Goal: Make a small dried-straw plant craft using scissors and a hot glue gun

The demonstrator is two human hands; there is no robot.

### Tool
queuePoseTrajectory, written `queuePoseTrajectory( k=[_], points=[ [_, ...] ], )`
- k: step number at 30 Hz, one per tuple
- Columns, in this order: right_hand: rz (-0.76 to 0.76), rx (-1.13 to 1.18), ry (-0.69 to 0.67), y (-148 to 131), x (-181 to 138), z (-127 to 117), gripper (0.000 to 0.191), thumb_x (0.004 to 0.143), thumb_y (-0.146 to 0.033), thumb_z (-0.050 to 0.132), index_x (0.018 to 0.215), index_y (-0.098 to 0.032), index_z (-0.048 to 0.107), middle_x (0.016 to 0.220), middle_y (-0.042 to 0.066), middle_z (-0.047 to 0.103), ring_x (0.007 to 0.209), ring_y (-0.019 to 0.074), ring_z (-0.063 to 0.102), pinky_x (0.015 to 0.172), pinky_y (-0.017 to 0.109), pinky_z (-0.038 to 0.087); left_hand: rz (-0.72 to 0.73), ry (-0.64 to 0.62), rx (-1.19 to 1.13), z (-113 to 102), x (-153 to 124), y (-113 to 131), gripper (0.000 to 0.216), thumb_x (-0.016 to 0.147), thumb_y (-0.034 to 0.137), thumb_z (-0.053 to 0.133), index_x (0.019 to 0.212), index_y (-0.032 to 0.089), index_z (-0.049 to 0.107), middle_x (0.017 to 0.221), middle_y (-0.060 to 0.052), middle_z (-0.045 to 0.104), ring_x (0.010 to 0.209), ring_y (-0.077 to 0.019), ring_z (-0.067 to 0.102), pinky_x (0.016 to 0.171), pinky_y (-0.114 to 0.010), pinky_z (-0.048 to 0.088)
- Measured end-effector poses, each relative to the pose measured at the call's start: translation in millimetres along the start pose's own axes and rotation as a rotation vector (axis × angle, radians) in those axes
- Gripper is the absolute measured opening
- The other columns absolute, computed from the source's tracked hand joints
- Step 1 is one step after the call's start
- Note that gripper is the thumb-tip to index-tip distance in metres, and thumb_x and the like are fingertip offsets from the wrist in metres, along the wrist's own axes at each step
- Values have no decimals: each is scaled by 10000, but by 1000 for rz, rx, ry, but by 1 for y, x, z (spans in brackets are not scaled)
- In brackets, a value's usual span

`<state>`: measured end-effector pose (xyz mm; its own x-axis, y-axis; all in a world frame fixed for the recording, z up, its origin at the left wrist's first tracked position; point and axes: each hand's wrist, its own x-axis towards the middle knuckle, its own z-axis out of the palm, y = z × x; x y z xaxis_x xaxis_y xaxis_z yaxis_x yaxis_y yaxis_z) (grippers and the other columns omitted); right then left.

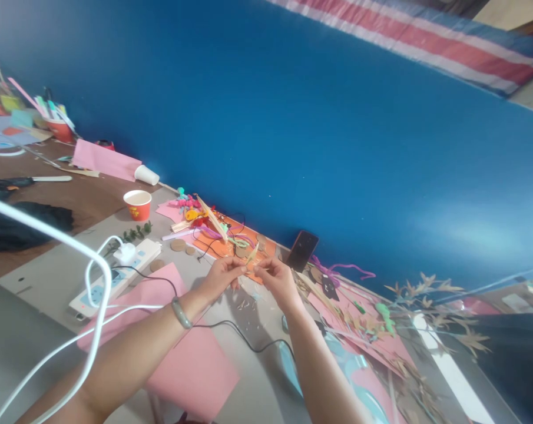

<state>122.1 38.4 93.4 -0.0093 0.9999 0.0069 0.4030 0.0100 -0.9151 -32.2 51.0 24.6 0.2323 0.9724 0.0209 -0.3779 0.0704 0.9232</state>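
My left hand (224,272) and my right hand (272,277) meet over the grey table (36,277), fingers pinched together on a small pale dried leaf piece (251,257) between them. A grey bangle (181,312) circles my left wrist. Tiny pale scraps (246,304) lie on the table just under the hands. Pink paper sheets (191,359) lie beneath my left forearm.
A white power strip (116,275) with white cables, a thin black cable (231,327), a red paper cup (138,204), a dark phone (302,250), a heap of colourful craft bits (213,227), dried leaves on pink paper (372,324). A blue wall (314,129) stands behind.
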Motion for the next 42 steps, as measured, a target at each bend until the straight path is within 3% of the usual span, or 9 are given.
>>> queuePoseTrajectory(
  k=[8, 15, 24, 33, 38, 42],
  points=[
    [-7, 2, 13, 5, 1, 2, 255, 690, -412, 687, 708, -182, 579, 535, -17, 568, 431, 84, 407, 405, 207, 277, -12, -38, -15, -1, 0, -1, 302, 708, 397, 710, 788, 122, 616, 716, -29, 676, 390, -47, 492, 418, -193, 385],
    [-18, -13, 64, 7, 2, 2, 235, 679, -397, 680, 710, -178, 602, 576, -1, 613, 449, 97, 454, 418, 211, 309, 7, 9, -4, -3, 4, -6, 307, 689, 411, 725, 797, 141, 627, 607, 29, 612, 389, -58, 498, 415, -191, 381],
    [52, 40, 104, 10, 5, 7, 211, 675, -362, 673, 703, -176, 576, 500, -41, 553, 394, 67, 348, 401, 203, 263, 29, -3, -4, -2, 4, -8, 300, 703, 399, 722, 805, 135, 625, 596, 20, 622, 387, -60, 493, 422, -193, 404],
    [16, 146, 65, 2, -2, 13, 246, 691, -396, 691, 719, -186, 566, 516, -46, 553, 393, 66, 352, 406, 210, 268, -10, -4, -48, -3, 3, -4, 277, 689, 340, 732, 817, 118, 628, 683, -17, 667, 390, -55, 491, 416, -201, 400],
    [-15, 232, -71, 14, -2, 12, 308, 658, -392, 770, 801, -192, 585, 479, -69, 516, 402, 66, 354, 412, 207, 256, -19, -23, -125, -4, 3, 0, 265, 670, 324, 752, 789, 112, 646, 598, 16, 607, 394, -49, 462, 447, -210, 405],
    [-27, 313, -130, 24, 0, 12, 295, 656, -360, 786, 820, -197, 603, 591, -28, 611, 431, 63, 373, 422, 213, 267, -39, -75, -186, -5, 3, 1, 243, 663, 305, 755, 761, 108, 654, 608, 15, 599, 396, -34, 440, 446, -199, 373]
  ],
)
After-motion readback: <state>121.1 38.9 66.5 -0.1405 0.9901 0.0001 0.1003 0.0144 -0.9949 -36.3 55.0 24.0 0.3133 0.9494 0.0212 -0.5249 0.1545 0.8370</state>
